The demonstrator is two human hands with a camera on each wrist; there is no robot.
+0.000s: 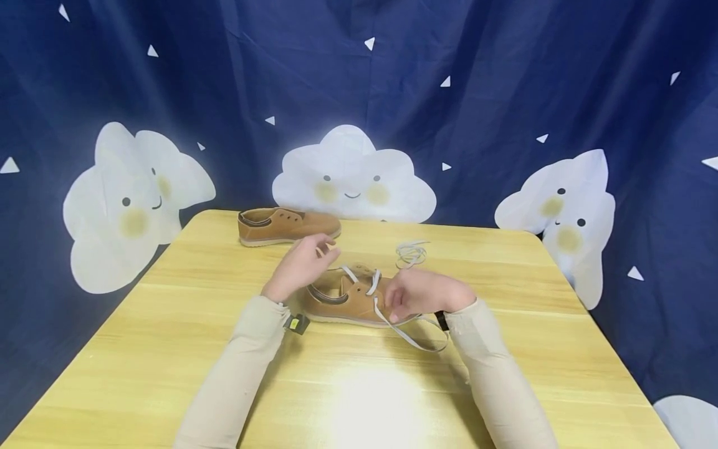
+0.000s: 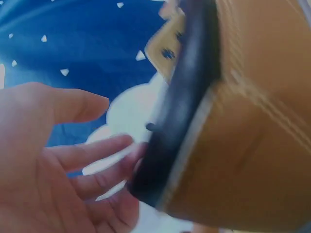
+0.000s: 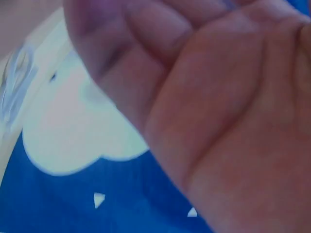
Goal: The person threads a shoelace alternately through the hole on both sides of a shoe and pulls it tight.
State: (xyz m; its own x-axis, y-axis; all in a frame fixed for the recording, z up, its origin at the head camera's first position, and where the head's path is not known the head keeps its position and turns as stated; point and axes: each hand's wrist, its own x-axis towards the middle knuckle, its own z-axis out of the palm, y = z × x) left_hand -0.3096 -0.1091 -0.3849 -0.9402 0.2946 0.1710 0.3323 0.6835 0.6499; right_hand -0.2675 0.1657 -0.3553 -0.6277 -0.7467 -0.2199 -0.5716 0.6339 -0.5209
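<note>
1. Near the middle of the wooden table (image 1: pixel 168 349), a brown lace-up shoe (image 1: pixel 331 305) stands on its sole, its toe end to the right, partly behind the right hand (image 1: pixel 429 292).
2. It should be light enough for one hand, with a supple, leather-like upper, a firmer sole and little that could break.
3. A sensible hold would be around the heel, where the dark-edged collar (image 2: pixel 184 107) looks padded; squeezing the eyelet flaps might fold them.
4. Its pale, flat shoelace (image 1: pixel 405 337), partly threaded and looping onto the table, looks limp and almost weightless; a pinch close to its tip would probably guide it best.
5. The left hand (image 1: pixel 299 265) is by the heel end, fingers relaxed and apart, gripping nothing; whether a fingertip brushes the collar, I cannot tell.
6. The right hand has its fingers bent over the toe end, beside the shoelace; whether they pinch it, I cannot tell.
7. Shoes: two. The second brown shoe (image 1: pixel 275 232) sits at the far edge, left of centre, with no lace visible.
8. Laces: two, counting the loose coiled lace (image 1: pixel 411 254) beyond the right hand.
9. Hands: two. Tables: one. Smiling clouds (image 1: pixel 353 178) on the blue curtain (image 1: pixel 348 75): three.
</note>
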